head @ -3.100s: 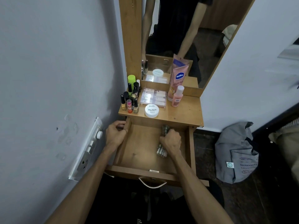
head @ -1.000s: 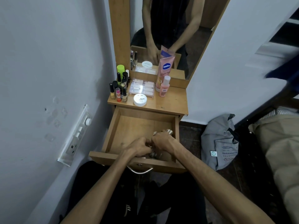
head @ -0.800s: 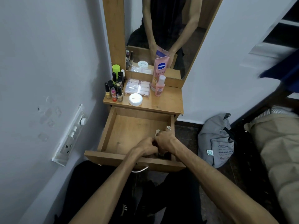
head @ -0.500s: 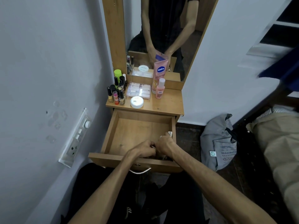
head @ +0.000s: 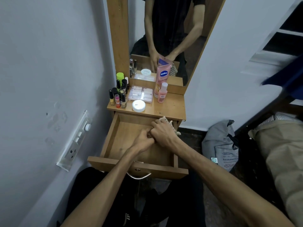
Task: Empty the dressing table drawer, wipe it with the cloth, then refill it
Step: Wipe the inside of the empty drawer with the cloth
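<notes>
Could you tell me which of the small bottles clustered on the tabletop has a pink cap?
The short orange-labelled bottle at the cluster's front; its neighbours wear black caps.

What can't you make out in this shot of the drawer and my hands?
Head view only:
- What the right hand holds: fingers cover all but pale bits.
- Whether the left hand grips anything: the right hand hides it.
- Drawer floor under the hands.
- White jar label: glare, too small.
- Cloth: none identifiable.
</notes>
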The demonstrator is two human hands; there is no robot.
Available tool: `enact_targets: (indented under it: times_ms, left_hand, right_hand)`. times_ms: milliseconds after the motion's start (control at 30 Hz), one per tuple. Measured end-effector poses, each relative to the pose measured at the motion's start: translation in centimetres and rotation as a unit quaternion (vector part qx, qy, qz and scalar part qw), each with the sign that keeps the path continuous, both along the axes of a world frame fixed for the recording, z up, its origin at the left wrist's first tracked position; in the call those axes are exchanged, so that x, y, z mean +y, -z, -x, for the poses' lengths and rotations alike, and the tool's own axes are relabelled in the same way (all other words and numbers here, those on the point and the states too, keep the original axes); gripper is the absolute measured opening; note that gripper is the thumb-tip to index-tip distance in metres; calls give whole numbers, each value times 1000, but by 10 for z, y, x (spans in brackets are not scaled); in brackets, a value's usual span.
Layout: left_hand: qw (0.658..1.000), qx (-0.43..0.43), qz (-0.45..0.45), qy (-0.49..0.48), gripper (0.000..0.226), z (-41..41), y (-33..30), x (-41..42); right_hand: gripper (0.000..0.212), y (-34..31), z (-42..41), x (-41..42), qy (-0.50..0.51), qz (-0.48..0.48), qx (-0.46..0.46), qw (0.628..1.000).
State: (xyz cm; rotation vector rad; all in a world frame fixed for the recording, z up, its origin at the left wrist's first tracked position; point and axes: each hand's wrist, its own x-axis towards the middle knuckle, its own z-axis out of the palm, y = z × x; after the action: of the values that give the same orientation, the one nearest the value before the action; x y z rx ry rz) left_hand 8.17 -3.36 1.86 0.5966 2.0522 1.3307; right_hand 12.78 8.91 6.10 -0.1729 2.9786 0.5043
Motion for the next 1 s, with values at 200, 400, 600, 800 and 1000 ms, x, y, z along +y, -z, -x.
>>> enact_targets:
  times_ms: [200,400,600,800,1000]
  left_hand:
    - [998,29,24,50,63,-5,2,50]
    - [999,-9,4,31,70,-7,9,80]
    - [999,-33,-13,19,64,-8,11,85]
    - [999,-41,-7,17,52,-11,12,84]
    - [995,-65,-2,74,41,-27,11,52]
  right_hand:
    - [33,21,-17,51,63,-46,-1,997]
    - [38,34,-27,55,118,1,3,993]
    - [51,26,-40,66,185,219,95,953]
    - [40,12,-48,71,233,406,143,872]
    - [37,8,-78,67,306,508,76,802]
